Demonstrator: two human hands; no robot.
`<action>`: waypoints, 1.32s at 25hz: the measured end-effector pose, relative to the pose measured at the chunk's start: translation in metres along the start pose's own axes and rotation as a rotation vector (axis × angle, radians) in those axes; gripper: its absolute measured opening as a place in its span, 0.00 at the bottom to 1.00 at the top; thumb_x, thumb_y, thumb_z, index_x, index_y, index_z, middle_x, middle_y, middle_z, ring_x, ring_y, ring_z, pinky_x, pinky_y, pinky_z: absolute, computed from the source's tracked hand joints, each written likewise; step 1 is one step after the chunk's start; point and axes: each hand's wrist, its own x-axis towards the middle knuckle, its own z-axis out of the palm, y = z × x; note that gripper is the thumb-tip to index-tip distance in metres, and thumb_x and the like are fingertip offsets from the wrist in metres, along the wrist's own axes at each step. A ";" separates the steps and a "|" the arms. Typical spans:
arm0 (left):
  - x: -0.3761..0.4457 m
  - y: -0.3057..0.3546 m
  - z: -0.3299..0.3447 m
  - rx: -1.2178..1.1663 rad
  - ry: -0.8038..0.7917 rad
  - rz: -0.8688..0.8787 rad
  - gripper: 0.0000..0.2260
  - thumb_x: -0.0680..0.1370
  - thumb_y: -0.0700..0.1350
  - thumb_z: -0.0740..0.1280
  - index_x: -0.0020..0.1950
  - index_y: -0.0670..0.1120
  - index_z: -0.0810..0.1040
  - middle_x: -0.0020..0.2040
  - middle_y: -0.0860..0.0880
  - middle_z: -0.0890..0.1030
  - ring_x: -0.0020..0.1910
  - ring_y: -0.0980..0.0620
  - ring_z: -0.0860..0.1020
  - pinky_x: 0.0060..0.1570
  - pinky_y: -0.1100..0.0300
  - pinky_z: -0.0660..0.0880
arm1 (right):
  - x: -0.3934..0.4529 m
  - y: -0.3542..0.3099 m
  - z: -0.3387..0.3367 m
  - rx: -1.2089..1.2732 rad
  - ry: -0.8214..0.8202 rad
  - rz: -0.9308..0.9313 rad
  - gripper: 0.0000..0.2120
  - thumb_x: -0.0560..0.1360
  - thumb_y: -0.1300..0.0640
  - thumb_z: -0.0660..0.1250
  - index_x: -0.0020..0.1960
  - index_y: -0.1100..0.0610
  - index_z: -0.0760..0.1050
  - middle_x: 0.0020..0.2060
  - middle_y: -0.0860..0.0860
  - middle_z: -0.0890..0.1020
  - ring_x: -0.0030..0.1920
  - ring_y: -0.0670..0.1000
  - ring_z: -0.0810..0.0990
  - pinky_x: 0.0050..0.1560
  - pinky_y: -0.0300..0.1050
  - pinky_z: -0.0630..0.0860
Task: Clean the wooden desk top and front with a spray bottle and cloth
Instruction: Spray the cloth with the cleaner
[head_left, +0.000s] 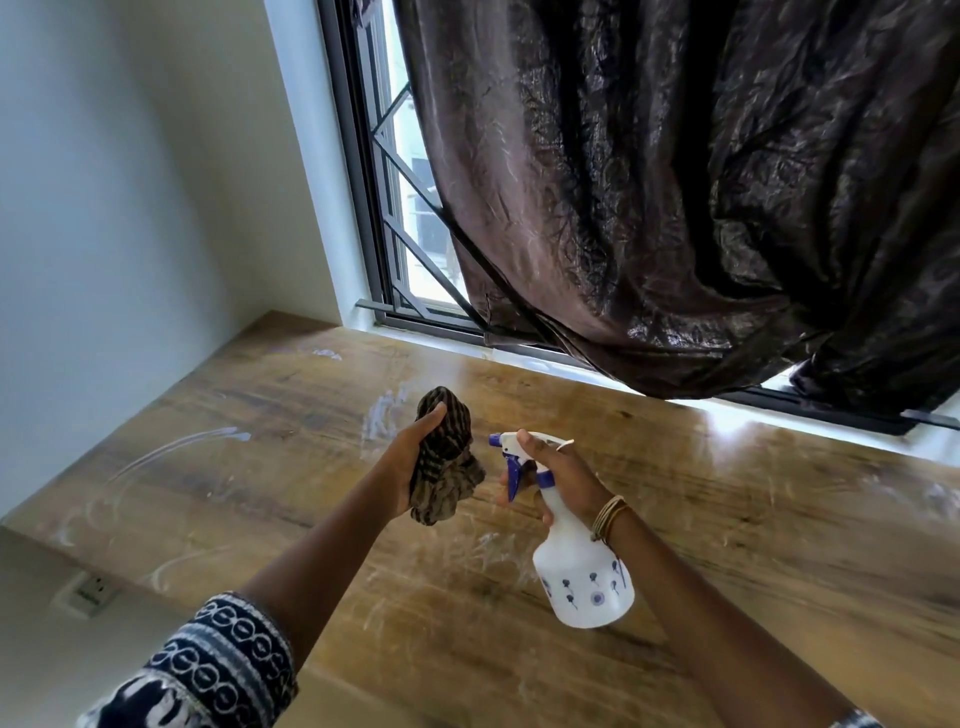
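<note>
A wooden desk top fills the lower half of the view, marked with white streaks and smears. My left hand grips a bunched brown striped cloth above the middle of the desk. My right hand holds a white spray bottle by its neck, with fingers at the blue trigger. Its blue and white nozzle points left toward the cloth, a short gap away. The desk front is out of view.
A dark brown curtain hangs over the barred window behind the desk and drapes close to the desk's back edge. A white wall stands at the left. A wall socket sits below the desk's left end.
</note>
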 end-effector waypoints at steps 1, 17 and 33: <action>0.003 0.001 -0.001 -0.002 -0.003 0.006 0.31 0.72 0.62 0.68 0.64 0.39 0.77 0.59 0.36 0.81 0.60 0.36 0.79 0.65 0.40 0.71 | 0.001 0.000 0.001 -0.001 0.024 -0.002 0.13 0.84 0.53 0.56 0.57 0.54 0.78 0.37 0.55 0.83 0.27 0.43 0.80 0.25 0.30 0.71; 0.024 0.014 -0.002 -0.003 -0.050 0.006 0.32 0.68 0.63 0.70 0.62 0.39 0.79 0.55 0.38 0.82 0.59 0.36 0.79 0.66 0.37 0.69 | 0.022 0.011 0.004 0.068 0.126 -0.032 0.14 0.81 0.46 0.58 0.53 0.49 0.80 0.37 0.64 0.82 0.27 0.57 0.79 0.21 0.38 0.69; 0.036 0.004 -0.013 -0.008 -0.092 -0.011 0.37 0.63 0.63 0.74 0.61 0.38 0.79 0.53 0.38 0.82 0.57 0.37 0.79 0.67 0.35 0.67 | 0.046 0.013 -0.029 0.148 0.357 -0.043 0.14 0.74 0.49 0.70 0.52 0.57 0.83 0.44 0.56 0.85 0.40 0.44 0.83 0.42 0.34 0.75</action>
